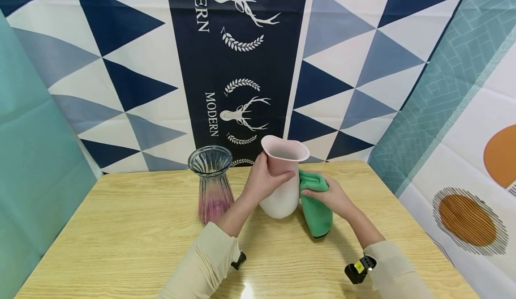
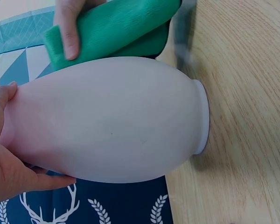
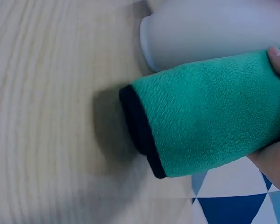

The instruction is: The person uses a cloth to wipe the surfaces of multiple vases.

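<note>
My left hand (image 1: 264, 180) grips the neck of a pink-and-white vase (image 1: 282, 196), thumb across its front and fingers round the far side. The vase widens toward a white body with a narrow foot ring, seen in the left wrist view close over the wood. At its right side my right hand (image 1: 328, 196) holds a folded green cloth (image 1: 316, 214) with a dark edge, thumb on the near face. The cloth (image 2: 116, 32) lies right along the vase's side in the left wrist view. Its dark-edged end (image 3: 137, 126) hangs low, above its shadow on the table.
A ribbed glass vase (image 1: 211, 182), bluish at the rim and pink below, stands left of my left forearm. The wooden table (image 1: 133, 236) reaches back to a patterned cloth wall (image 1: 141, 66). Hanging fabric also borders the left and right sides.
</note>
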A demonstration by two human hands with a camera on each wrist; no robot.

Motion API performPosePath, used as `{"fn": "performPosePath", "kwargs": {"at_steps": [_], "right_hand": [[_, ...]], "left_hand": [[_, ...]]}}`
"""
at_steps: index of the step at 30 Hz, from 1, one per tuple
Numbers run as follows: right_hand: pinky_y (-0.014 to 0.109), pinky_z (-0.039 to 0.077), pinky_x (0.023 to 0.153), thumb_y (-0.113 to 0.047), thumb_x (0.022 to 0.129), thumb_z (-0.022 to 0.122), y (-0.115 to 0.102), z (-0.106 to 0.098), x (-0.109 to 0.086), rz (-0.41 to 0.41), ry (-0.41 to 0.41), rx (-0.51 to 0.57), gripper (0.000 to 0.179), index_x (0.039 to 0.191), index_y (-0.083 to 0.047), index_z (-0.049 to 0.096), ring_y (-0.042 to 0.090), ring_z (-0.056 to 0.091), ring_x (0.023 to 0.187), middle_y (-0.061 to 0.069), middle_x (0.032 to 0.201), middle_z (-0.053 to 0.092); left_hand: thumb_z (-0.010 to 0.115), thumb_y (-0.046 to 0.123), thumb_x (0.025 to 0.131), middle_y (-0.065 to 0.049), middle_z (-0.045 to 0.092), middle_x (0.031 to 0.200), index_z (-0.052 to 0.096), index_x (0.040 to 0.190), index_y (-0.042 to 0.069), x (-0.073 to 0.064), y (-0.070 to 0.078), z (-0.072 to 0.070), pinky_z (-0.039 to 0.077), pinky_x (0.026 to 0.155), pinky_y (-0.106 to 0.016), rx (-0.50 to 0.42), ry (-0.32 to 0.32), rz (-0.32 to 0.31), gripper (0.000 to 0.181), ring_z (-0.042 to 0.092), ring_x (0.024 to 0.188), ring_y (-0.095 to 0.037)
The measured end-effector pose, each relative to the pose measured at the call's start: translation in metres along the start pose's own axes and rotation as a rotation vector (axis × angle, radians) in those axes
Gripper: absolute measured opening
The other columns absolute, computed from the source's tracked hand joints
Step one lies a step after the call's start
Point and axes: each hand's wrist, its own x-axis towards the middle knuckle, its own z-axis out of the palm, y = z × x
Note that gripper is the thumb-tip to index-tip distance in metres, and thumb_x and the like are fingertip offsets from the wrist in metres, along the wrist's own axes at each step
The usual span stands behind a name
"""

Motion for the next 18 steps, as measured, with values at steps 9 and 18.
{"fn": "performPosePath", "kwargs": {"at_steps": [9, 18], "right_hand": [[0.047, 0.043, 0.098, -0.031, 0.083, 0.071, -0.031, -0.013, 0.008, -0.037, 0.067, 0.008, 0.066, 0.14, -0.02, 0.042, 0.024, 0.049, 0.121, 0.008, 0.138, 0.049], [0.043, 0.047, 0.092, -0.031, 0.081, 0.073, -0.05, -0.017, 0.014, -0.064, 0.1, 0.005, 0.066, 0.139, -0.021, 0.042, 0.005, 0.052, 0.107, 0.007, 0.134, 0.052]], "left_hand": [[0.079, 0.034, 0.074, -0.01, 0.052, 0.128, 0.039, 0.135, 0.01, 0.0, 0.0, -0.001, 0.046, 0.097, -0.038, 0.023, -0.006, -0.01, 0.077, 0.053, 0.116, -0.021], [0.079, 0.031, 0.074, -0.008, 0.051, 0.128, 0.039, 0.134, 0.011, 0.002, -0.001, -0.002, 0.046, 0.097, -0.037, -0.002, -0.035, -0.015, 0.075, 0.053, 0.115, -0.02]]}}
